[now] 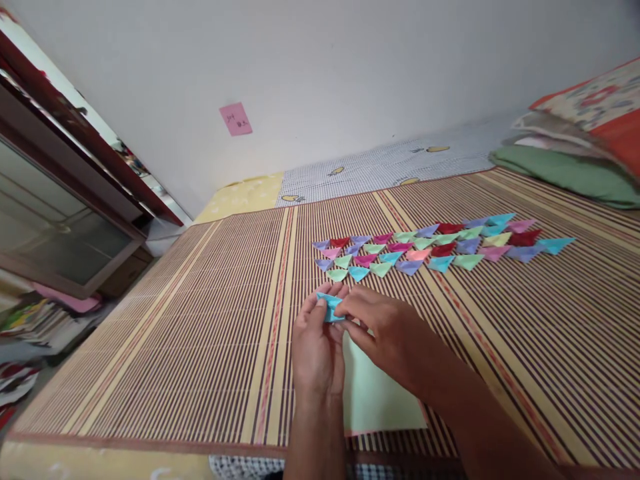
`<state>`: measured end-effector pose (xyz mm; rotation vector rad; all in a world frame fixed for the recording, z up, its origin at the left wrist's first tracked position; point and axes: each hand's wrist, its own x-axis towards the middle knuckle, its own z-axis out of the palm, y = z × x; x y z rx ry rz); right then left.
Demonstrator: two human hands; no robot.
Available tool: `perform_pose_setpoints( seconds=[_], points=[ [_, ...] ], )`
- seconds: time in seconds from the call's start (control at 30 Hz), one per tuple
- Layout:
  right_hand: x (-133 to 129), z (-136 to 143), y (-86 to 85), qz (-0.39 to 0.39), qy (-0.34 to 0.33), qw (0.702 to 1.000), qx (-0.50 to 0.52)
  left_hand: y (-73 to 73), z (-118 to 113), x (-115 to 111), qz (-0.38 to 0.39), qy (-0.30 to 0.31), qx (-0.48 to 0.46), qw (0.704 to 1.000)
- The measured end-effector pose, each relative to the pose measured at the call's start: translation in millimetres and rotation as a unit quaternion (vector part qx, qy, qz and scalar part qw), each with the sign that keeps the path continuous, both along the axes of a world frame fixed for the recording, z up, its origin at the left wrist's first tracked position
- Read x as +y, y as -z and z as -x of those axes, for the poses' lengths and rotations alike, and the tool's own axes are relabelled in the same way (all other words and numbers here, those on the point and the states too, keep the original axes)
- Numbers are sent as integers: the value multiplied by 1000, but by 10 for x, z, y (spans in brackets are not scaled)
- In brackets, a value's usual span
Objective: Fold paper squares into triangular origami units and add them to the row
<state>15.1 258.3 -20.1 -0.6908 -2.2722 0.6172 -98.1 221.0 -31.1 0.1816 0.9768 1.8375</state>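
Note:
Between my two hands is a small piece of folded blue paper (332, 308). My left hand (316, 340) supports it from the left, thumb on top and fingers behind. My right hand (387, 330) pinches its right edge between thumb and fingers. Below them a pale green sheet of paper (383, 393) lies flat on the striped mat, partly covered by my right hand and forearm. Just beyond my hands, several small folded paper boats (410, 267) in blue, green, pink, red, purple and yellow lie in slanting rows.
The striped bamboo mat (190, 333) covers the bed. Pillows and folded cloth (570, 177) are stacked at the back right. A pink note (236, 119) is stuck to the white wall (350, 67). Off the left side stand a glass-fronted cabinet (55, 220) and a pile of books (35, 320).

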Motion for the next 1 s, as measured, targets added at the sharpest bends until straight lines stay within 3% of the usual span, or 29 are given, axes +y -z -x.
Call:
perform_pose_setpoints(
  seconds=[0.2, 0.37, 0.57, 0.77, 0.9, 1.0],
  points=[
    [192, -188, 49, -42, 35, 998, -26, 24, 133, -39, -16, -5, 49, 999],
    [539, -565, 182, -80, 173, 982, -1, 31, 346, -40, 5, -44, 58, 997],
    [710, -804, 303, -60, 222, 973, -7, 39, 476, -10, -1, -26, 31, 999],
    [953, -1071, 157, -91, 279, 956, -2, 86, 616, -2, -2, -34, 3, 999],
    [1081, -1193, 27, -85, 264, 960, -38, 103, 692, -4, -11, -39, -1, 999],
    [1050, -1272, 57, -58, 260, 960, -83, 89, 727, -6, -10, -42, -9, 999]
  ],
)
